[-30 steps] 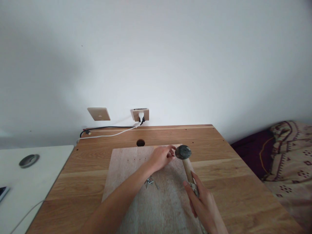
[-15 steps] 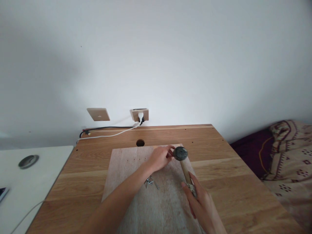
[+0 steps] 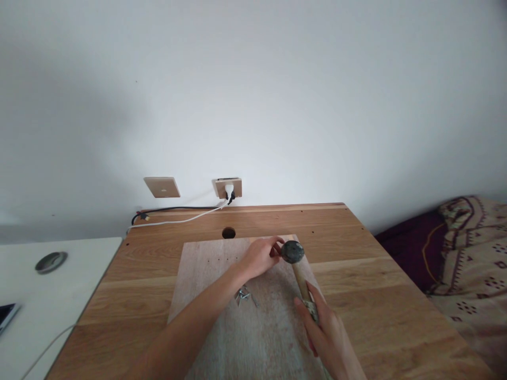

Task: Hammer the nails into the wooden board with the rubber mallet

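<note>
My right hand grips the wooden handle of a hammer, whose dark metal head hangs just above a pale plywood board lying on the wooden table. Right beside the hammer head, my left hand rests on the board with its fingertips pinched together; what they pinch is too small to make out. A small pile of several nails lies on the board just below my left forearm.
A round cable hole sits in the table beyond the board. White and black cables run to a wall socket. A white desk with a round grey object stands at left. Patterned bedding lies at right.
The hammer head has come down and shifted slightly left, closer to my left fingertips. My left hand has stayed in place.
</note>
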The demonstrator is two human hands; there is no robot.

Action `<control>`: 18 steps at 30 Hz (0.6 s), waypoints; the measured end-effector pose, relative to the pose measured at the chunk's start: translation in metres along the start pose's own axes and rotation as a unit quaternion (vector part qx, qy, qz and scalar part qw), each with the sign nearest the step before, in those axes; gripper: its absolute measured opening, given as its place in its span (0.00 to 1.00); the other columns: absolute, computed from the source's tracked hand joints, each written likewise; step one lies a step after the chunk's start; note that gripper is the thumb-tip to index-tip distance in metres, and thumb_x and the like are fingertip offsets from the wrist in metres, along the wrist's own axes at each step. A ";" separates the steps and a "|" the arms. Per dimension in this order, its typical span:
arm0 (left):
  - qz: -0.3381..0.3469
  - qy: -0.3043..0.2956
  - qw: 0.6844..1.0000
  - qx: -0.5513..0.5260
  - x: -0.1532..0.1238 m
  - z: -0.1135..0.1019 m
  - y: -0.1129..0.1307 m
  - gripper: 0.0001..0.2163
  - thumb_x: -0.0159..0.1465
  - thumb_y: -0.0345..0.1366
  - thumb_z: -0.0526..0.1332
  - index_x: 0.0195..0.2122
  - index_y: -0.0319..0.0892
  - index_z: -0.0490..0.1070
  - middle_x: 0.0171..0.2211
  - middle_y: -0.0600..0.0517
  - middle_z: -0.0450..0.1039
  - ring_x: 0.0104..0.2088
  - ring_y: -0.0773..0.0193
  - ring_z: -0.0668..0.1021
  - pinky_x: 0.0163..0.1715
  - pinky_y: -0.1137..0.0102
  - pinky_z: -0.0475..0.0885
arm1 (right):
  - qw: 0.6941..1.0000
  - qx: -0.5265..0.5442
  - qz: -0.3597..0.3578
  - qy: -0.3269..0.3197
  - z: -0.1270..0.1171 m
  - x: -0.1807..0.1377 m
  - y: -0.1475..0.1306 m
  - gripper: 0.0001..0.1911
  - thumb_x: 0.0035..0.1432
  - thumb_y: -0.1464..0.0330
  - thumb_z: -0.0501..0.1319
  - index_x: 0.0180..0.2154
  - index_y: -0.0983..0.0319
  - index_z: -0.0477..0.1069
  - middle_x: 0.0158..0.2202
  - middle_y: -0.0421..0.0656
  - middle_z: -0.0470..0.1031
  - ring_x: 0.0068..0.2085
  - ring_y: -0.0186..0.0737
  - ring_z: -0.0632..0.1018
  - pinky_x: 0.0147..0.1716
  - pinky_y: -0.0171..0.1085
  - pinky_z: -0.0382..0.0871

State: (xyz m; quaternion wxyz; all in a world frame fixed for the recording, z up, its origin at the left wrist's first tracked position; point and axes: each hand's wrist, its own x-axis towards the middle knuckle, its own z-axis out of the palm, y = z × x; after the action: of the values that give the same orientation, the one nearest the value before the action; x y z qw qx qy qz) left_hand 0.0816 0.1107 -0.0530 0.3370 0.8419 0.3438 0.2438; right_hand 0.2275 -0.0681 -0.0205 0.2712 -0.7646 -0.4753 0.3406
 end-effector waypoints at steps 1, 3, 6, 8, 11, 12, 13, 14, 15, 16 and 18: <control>0.006 -0.002 1.000 0.011 -0.002 -0.003 0.000 0.23 0.60 0.22 0.62 0.56 0.42 0.70 0.40 0.52 0.83 0.34 0.65 0.82 0.38 0.72 0.75 | 1.000 0.000 -0.008 0.007 0.001 0.000 0.003 0.41 0.63 0.44 0.51 0.63 0.69 0.66 0.15 0.36 0.71 0.15 0.45 0.73 0.20 0.37 0.68; 0.024 -0.002 0.999 0.041 -0.011 -0.015 0.004 0.21 0.62 0.23 0.61 0.56 0.40 0.69 0.45 0.47 0.81 0.36 0.63 0.82 0.40 0.69 0.75 | 1.000 0.001 -0.015 0.009 0.003 0.001 0.009 0.40 0.64 0.44 0.51 0.63 0.68 0.67 0.15 0.36 0.71 0.15 0.45 0.73 0.20 0.37 0.68; 0.076 -0.016 0.992 0.101 -0.040 -0.039 0.017 0.14 0.63 0.26 0.61 0.50 0.39 0.73 0.45 0.43 0.79 0.43 0.55 0.80 0.45 0.62 0.73 | 1.000 0.005 -0.013 0.024 0.008 0.001 0.017 0.40 0.63 0.44 0.52 0.62 0.67 0.68 0.16 0.37 0.72 0.16 0.46 0.75 0.18 0.37 0.67; 0.128 -0.047 0.981 0.136 -0.064 -0.054 0.030 0.09 0.61 0.29 0.64 0.43 0.41 0.75 0.38 0.47 0.79 0.42 0.53 0.79 0.45 0.60 0.71 | 0.998 0.011 -0.019 0.050 0.012 0.002 0.022 0.40 0.63 0.44 0.53 0.62 0.67 0.69 0.18 0.40 0.74 0.19 0.48 0.77 0.18 0.37 0.67; 0.263 -0.097 0.917 0.283 -0.097 -0.061 0.049 0.02 0.67 0.32 0.62 0.39 0.41 0.74 0.34 0.50 0.77 0.38 0.58 0.77 0.38 0.63 0.70 | 0.997 0.017 -0.027 0.076 0.015 0.003 0.026 0.39 0.63 0.45 0.53 0.62 0.68 0.69 0.21 0.43 0.78 0.22 0.51 0.81 0.19 0.38 0.68; 0.290 -0.099 0.893 0.328 -0.106 -0.059 0.053 0.03 0.69 0.31 0.61 0.38 0.41 0.74 0.32 0.51 0.77 0.37 0.59 0.77 0.38 0.63 0.69 | 0.997 0.015 -0.027 0.077 0.015 0.003 0.027 0.39 0.62 0.45 0.54 0.61 0.68 0.69 0.22 0.44 0.79 0.23 0.51 0.81 0.19 0.38 0.69; 0.310 -0.092 0.873 0.365 -0.112 -0.056 0.056 0.05 0.69 0.31 0.61 0.35 0.41 0.74 0.31 0.51 0.76 0.35 0.60 0.77 0.37 0.64 0.69 | 0.997 0.012 -0.028 0.072 0.014 0.004 0.027 0.39 0.62 0.45 0.54 0.61 0.67 0.70 0.22 0.44 0.79 0.24 0.52 0.82 0.20 0.39 0.69; 0.319 -0.080 0.862 0.385 -0.117 -0.051 0.058 0.06 0.68 0.30 0.62 0.32 0.41 0.73 0.29 0.52 0.75 0.33 0.60 0.76 0.37 0.64 0.69 | 0.997 0.008 -0.031 0.064 0.012 0.004 0.027 0.38 0.62 0.45 0.55 0.60 0.67 0.71 0.23 0.45 0.80 0.25 0.53 0.83 0.20 0.39 0.70; 0.325 -0.068 0.857 0.394 -0.121 -0.046 0.058 0.07 0.67 0.30 0.63 0.31 0.41 0.73 0.27 0.52 0.75 0.31 0.61 0.76 0.36 0.64 0.69 | 0.998 0.004 -0.035 0.054 0.010 0.005 0.027 0.37 0.61 0.45 0.55 0.60 0.66 0.71 0.24 0.45 0.80 0.26 0.53 0.83 0.21 0.39 0.71; 0.329 -0.056 0.856 0.395 -0.123 -0.041 0.058 0.08 0.67 0.30 0.63 0.29 0.41 0.73 0.25 0.53 0.74 0.30 0.61 0.75 0.36 0.64 0.69 | 0.998 0.001 -0.041 0.044 0.008 0.006 0.027 0.37 0.61 0.46 0.56 0.59 0.66 0.71 0.26 0.46 0.82 0.28 0.53 0.84 0.23 0.39 0.73; 0.333 -0.043 0.860 0.383 -0.125 -0.034 0.055 0.09 0.66 0.29 0.64 0.27 0.41 0.73 0.24 0.53 0.74 0.28 0.61 0.74 0.36 0.64 0.69 | 0.998 -0.005 -0.050 0.039 0.006 0.008 0.027 0.35 0.62 0.46 0.55 0.59 0.64 0.72 0.31 0.48 0.84 0.33 0.54 0.85 0.27 0.39 0.75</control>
State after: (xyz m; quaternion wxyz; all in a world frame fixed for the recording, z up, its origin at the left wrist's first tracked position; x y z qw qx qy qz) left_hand 0.0024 0.0017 -0.0126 -0.0993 0.9784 0.0946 0.1544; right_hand 0.2402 -0.0713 -0.0465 0.3029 -0.7537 -0.5038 0.2941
